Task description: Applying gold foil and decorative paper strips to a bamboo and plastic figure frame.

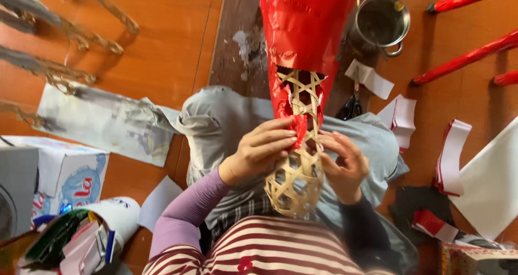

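The left hand [263, 148] and right hand [345, 164] are both gripping a woven bamboo frame [295, 180] held over the lap, fingers pinching red paper [305, 26] onto it. Scissors [352, 105] and a metal pot [381, 21] are lying far right.

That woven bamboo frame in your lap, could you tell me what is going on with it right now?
A person seated on the floor holds a woven bamboo frame upright over their lap. The upper part is covered in red paper; the rounded lower end is bare lattice. The left hand pinches the paper's loose lower edge against the frame, while the right hand steadies the other side. Scissors, a metal pot and cut paper strips lie nearby.
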